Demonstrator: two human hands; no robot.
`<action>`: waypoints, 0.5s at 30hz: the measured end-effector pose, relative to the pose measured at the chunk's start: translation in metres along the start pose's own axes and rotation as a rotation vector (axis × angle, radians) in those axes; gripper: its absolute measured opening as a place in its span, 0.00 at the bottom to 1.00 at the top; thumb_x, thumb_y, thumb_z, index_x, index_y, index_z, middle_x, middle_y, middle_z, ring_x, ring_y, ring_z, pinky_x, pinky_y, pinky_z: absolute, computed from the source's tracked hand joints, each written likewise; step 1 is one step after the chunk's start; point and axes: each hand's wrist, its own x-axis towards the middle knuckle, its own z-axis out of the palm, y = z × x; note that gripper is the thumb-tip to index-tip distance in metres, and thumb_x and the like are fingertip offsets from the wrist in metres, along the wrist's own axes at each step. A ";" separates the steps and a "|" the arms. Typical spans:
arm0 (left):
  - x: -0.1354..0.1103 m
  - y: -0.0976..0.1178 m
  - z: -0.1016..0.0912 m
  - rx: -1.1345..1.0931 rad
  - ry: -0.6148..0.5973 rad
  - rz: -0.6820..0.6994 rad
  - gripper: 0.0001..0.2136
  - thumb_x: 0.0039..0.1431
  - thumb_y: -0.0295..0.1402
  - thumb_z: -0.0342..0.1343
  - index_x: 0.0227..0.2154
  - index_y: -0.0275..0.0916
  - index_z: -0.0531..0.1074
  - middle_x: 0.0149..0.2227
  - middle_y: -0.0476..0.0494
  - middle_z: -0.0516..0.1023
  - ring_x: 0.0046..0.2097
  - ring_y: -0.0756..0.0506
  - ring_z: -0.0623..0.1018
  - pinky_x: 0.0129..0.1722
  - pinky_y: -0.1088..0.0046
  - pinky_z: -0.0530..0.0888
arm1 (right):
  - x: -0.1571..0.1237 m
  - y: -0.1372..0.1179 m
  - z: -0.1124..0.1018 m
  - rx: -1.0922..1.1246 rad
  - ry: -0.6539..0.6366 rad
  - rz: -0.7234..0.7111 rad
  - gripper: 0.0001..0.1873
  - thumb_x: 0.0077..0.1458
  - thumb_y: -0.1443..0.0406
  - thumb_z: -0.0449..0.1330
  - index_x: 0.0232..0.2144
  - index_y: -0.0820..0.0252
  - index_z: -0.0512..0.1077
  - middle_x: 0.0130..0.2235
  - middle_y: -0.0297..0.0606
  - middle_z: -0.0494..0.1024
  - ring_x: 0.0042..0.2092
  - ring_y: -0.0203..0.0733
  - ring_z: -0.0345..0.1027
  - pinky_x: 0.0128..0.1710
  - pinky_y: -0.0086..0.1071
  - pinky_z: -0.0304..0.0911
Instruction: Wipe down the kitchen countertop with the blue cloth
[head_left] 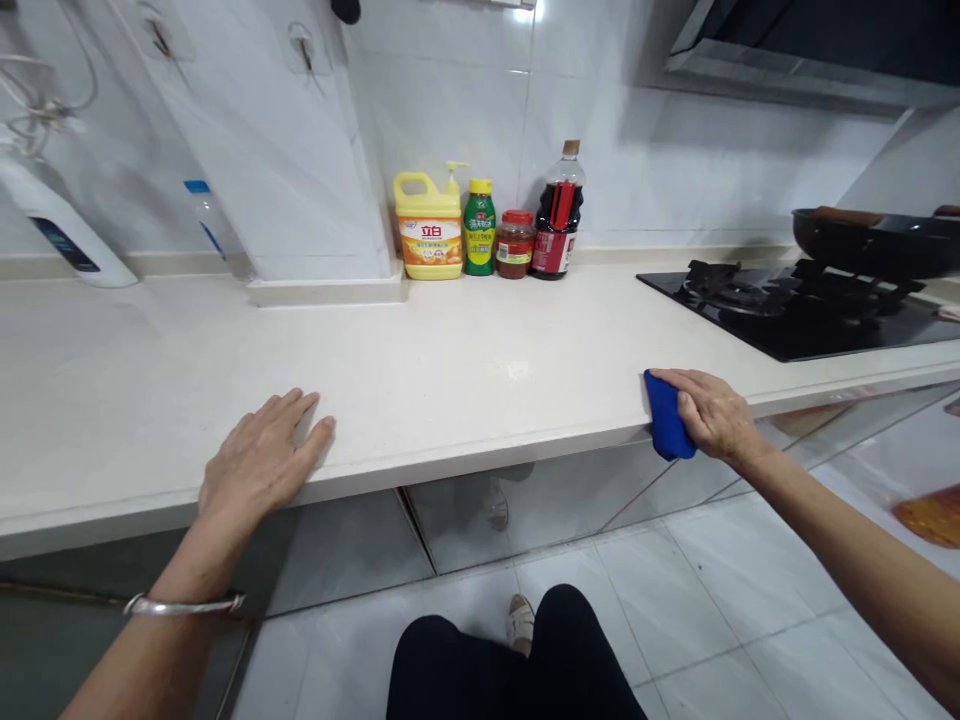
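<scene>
Hand, right (712, 412), gripping a blue cloth (667, 420) at the front edge of the counter (480, 385), part of the cloth hidden beneath the grip. Left hand (259, 460) spread open, palm down near the front edge, further left, underside out of sight. Along the back edge, yellow jug (430, 242), green bottle (480, 228), red-lidded jar (515, 247) and dark sauce bottle (553, 230), small print illegible. Wok (870, 242) above the stove (795, 338), cut off at right.

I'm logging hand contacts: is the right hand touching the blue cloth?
Touching. The head view shows the right hand gripping the blue cloth at the edge of the counter, with no gap between hand and cloth.
</scene>
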 end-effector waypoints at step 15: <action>0.001 0.006 -0.006 0.015 -0.021 -0.089 0.38 0.64 0.57 0.31 0.69 0.43 0.60 0.74 0.51 0.54 0.73 0.37 0.56 0.73 0.47 0.56 | 0.078 -0.273 0.035 0.068 0.020 -0.071 0.25 0.64 0.60 0.50 0.57 0.64 0.72 0.51 0.50 0.77 0.52 0.52 0.68 0.62 0.49 0.56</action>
